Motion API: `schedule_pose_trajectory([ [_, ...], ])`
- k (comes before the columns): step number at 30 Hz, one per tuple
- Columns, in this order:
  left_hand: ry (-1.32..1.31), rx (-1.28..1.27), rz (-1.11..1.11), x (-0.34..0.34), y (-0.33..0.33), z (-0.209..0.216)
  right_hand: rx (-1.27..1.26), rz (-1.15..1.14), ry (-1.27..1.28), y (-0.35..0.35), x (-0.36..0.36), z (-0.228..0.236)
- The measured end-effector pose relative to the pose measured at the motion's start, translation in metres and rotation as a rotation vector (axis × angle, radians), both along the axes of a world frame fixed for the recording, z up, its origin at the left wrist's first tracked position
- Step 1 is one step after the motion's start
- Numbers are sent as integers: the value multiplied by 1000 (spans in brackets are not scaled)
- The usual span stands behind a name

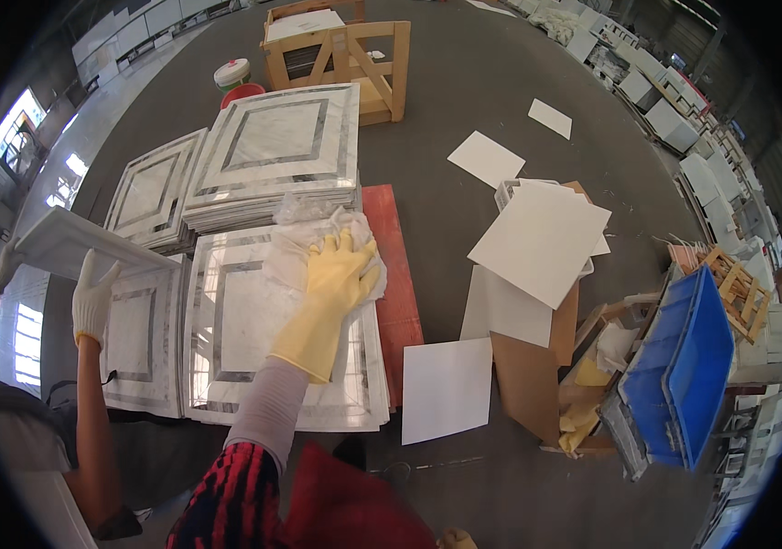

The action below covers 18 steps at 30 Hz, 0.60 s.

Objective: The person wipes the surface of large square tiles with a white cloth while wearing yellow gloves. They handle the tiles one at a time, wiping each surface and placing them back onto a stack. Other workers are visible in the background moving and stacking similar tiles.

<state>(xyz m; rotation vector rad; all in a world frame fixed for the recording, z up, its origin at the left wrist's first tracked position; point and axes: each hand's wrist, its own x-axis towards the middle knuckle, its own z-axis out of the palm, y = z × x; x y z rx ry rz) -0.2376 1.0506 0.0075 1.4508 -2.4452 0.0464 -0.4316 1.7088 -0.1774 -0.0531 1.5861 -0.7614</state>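
My left hand (pixel 334 273), in a long yellow rubber glove, lies palm down with fingers spread on a crumpled white cloth (pixel 290 261). Under the cloth is a glossy white marble panel (pixel 226 366) with a grey inlaid frame, on top of a stack. The cloth covers its far right corner. A clump of clear plastic (pixel 304 209) touches the cloth's far side. My right hand is out of view. At left, a co-worker's white-gloved hands (pixel 93 297) hold a tilted panel (pixel 89 240) above the neighbouring stack (pixel 144 339).
Two more panel stacks (pixel 272 137) stand behind. A red board (pixel 391 293) shows along the right side. White sheets (pixel 537 238) and brown cardboard (pixel 528 389) lie right, near a blue tub (pixel 684 366). A wooden crate (pixel 336 55) and a bucket (pixel 231 73) stand at the back.
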Motion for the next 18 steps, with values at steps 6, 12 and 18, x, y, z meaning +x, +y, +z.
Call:
schedule_pose_trajectory([
  [6, 26, 97, -231, 8, 168, 10, 16, 63, 11, -20, -7, 10],
  [12, 5, 212, -249, 37, 237, 32, -93, 384, 334, -120, -10, 23],
  [18, 105, 128, -275, 33, 167, 18, -260, 254, 725, -366, 4, 149],
])
